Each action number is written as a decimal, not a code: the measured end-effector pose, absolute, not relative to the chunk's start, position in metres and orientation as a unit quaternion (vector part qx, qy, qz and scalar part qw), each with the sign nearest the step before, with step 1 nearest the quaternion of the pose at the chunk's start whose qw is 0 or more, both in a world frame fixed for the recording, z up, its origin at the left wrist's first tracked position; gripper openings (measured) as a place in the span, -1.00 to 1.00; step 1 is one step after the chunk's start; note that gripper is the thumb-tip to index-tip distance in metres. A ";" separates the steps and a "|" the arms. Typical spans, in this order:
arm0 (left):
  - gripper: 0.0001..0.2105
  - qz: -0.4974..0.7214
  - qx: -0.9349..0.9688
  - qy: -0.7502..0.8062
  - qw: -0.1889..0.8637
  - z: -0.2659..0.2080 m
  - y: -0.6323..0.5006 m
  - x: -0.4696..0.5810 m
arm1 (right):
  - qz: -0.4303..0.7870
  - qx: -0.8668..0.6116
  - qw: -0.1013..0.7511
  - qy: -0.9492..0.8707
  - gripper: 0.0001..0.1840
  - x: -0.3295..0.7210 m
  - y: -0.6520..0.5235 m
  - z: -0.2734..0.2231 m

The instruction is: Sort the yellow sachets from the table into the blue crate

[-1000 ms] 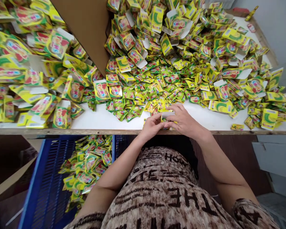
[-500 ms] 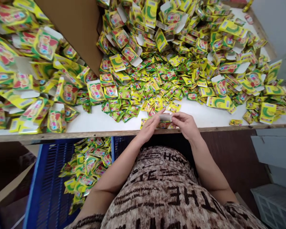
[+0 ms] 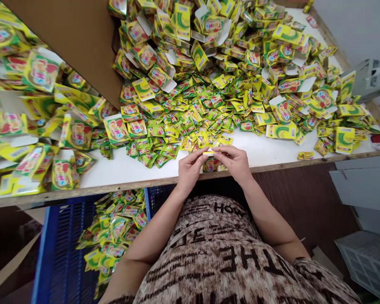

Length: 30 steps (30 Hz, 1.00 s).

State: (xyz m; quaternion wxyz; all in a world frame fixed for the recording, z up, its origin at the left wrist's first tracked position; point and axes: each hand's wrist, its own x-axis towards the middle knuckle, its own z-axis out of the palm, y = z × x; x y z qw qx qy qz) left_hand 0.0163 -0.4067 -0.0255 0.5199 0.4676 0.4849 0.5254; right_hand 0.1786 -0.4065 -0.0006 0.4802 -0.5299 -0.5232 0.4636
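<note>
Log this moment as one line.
left hand: on box | right hand: on box | box: near edge of table | sachets: piled beyond | crate: below, packs inside

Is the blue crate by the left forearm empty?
No, the blue crate isn't empty: yellow-green packets lie heaped inside it.

You're in what looks like a packing workshop: ahead of your left grip (image 3: 189, 169) and right grip (image 3: 236, 164), small printed cartons (image 3: 280, 112) and sachets (image 3: 190, 120) lie heaped on a wood-edged desk (image 3: 259, 150), either side of a cardboard panel (image 3: 66, 40). Below your left grip, a blue crate (image 3: 63, 240) holds more sachets.
</note>
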 end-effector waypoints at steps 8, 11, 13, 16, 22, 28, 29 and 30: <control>-0.84 0.526 0.585 0.441 0.431 -0.027 -0.398 0.014 | 0.442 -0.513 0.487 -0.551 -0.79 0.181 -0.405 -0.005; -0.85 0.528 0.619 0.423 0.399 -0.028 -0.396 0.010 | 0.422 -0.509 0.492 -0.566 -0.83 0.183 -0.402 -0.003; -0.87 0.524 0.643 0.409 0.380 -0.028 -0.395 0.008 | 0.401 -0.500 0.494 -0.587 -0.88 0.184 -0.402 -0.002; -0.83 0.511 0.680 0.381 0.361 -0.027 -0.394 0.004 | 0.358 -0.497 0.488 -0.622 -0.93 0.187 -0.404 -0.005; -0.79 0.496 0.702 0.384 0.336 -0.031 -0.396 0.001 | 0.301 -0.499 0.465 -0.667 -0.88 0.193 -0.409 -0.011; -0.76 0.500 0.719 0.361 0.321 -0.036 -0.402 0.001 | 0.235 -0.506 0.483 -0.675 -0.90 0.183 -0.419 -0.021; -0.76 0.496 0.727 0.355 0.315 -0.036 -0.403 0.002 | 0.228 -0.509 0.486 -0.673 -0.89 0.180 -0.422 -0.023; -0.76 0.489 0.737 0.351 0.308 -0.036 -0.404 0.003 | 0.225 -0.514 0.488 -0.669 -0.89 0.178 -0.426 -0.025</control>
